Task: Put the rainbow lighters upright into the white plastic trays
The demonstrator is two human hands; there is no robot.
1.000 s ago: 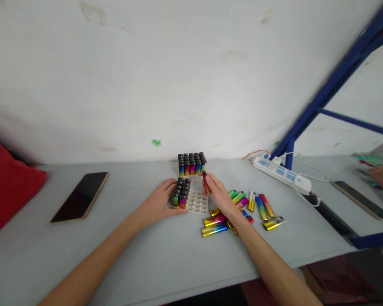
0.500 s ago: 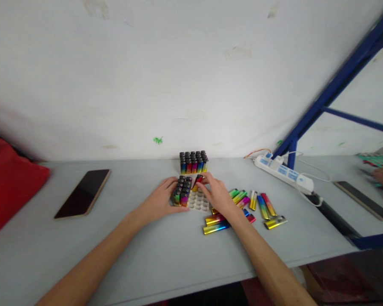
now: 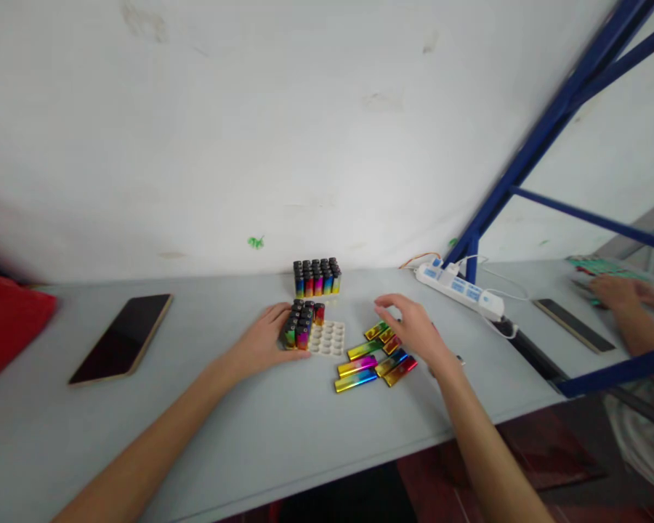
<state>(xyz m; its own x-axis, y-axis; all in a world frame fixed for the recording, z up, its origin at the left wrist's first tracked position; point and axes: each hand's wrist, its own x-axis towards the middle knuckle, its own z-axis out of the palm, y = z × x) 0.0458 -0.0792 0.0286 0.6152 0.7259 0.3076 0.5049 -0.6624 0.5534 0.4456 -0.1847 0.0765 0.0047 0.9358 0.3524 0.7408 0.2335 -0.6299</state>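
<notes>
My left hand (image 3: 267, 340) wraps the left end of a pale tray with round sockets (image 3: 335, 338), its fingers at the back and its thumb along the front. At that end, black-topped lighters (image 3: 302, 327) stand upright in rows. A single red-and-gold lighter (image 3: 319, 314) stands in the row beside them, while the sockets farther right hold none. Over a loose heap of shiny multicoloured lighters (image 3: 357, 367), my right hand (image 3: 411, 327) hovers with thumb and fingers apart and nothing visible between them. It hides part of the heap.
Behind the tray, a full block of upright lighters (image 3: 317, 280) stands near the wall. A dark phone-like slab (image 3: 123, 338) lies at left, near red fabric (image 3: 11, 319). At right are a white power strip (image 3: 461, 287), a blue metal frame (image 3: 495, 196) and another person's hands (image 3: 618, 290).
My right hand has let go of the red lighter, which now stands in the tray, and moved right over the loose lighters. My left hand stays at the tray. The view has shifted right.
</notes>
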